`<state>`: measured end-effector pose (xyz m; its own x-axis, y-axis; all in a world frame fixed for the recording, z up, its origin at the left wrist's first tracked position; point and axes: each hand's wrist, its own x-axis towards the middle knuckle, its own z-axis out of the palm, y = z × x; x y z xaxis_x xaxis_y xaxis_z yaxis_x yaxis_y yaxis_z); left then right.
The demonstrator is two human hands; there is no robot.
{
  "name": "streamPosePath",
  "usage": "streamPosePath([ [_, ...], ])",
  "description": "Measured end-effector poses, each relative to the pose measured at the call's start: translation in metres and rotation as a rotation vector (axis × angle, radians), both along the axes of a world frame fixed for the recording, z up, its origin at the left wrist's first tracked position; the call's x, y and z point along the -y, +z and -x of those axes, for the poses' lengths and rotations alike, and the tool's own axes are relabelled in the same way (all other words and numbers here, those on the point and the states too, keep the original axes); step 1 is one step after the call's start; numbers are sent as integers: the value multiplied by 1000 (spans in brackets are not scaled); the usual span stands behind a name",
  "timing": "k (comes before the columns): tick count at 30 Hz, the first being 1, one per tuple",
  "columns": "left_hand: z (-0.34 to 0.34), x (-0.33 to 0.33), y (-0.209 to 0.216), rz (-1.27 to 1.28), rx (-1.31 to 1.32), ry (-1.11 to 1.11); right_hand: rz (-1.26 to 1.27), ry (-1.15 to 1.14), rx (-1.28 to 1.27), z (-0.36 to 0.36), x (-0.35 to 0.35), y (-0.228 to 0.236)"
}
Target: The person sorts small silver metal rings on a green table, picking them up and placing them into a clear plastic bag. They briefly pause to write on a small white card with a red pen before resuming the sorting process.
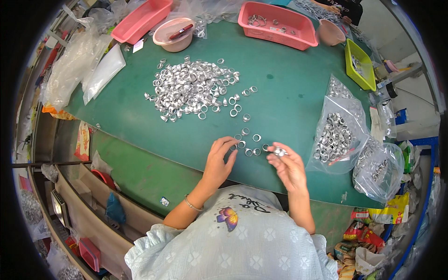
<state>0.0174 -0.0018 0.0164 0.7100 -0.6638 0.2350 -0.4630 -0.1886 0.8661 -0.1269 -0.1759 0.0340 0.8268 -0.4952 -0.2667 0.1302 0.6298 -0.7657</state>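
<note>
A loose group of small silver rings [248, 152] lay on the green table [289, 102] close to its near edge, between the two hands. The person's left hand [217, 161] reached over that edge with its fingers bent and the thumb apart from the forefinger; one ring sat at its fingertips, and it could not be told whether the hand gripped it. The right hand [290, 169], raised just beyond the near edge, grasped a few rings in its curled fingers, and one more ring showed at its fingertips. A large heap of similar rings [191, 88] spread between the table's middle and its far edge, left of centre, with a few strays trailing from it toward the hands. Toward the right edge rested clear plastic bags [335, 140] partly filled with rings, one of them near the near right corner. Along the far edge stood a pink tray [142, 21] toward the left corner, a pale pink bowl [172, 45] with a dark red tool [181, 31] across its rim, a pink basket [277, 36] and a smaller bowl [331, 33]. A lime-green basket [367, 79] stood by the far right corner, while empty-looking plastic bags [77, 65] covered the far left corner.
</note>
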Motion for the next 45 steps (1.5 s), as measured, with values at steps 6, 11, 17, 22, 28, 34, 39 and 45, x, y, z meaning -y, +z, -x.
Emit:
streamPosePath([
  [6, -1, -8, 0, -16, 56, 10, 1210, -669, -423, 41, 48, 67],
  [11, 1, -10, -2, -42, 74, 12, 1794, -500, -878, 48, 48, 57],
  [17, 4, -6, -5, -41, 46, -26, 1592, 108, -449, -9, -19, 21],
  [22, 4, -10, -1, -53, 17, -20, 1618, 24, -498, -16, -16, -18],
  [28, 3, -11, -4, -37, 9, -24, 1630, -8, -390, -25, -37, -25],
  [34, 2, -10, 1, -38, -15, -19, 1337, -193, -391, -9, -18, 5],
  [39, 2, -11, -1, -46, 0, -12, 1663, -502, -840, 42, 52, 50],
  [45, 4, -9, -6, -86, 33, -8, 1714, -561, -645, 24, 26, 47],
])
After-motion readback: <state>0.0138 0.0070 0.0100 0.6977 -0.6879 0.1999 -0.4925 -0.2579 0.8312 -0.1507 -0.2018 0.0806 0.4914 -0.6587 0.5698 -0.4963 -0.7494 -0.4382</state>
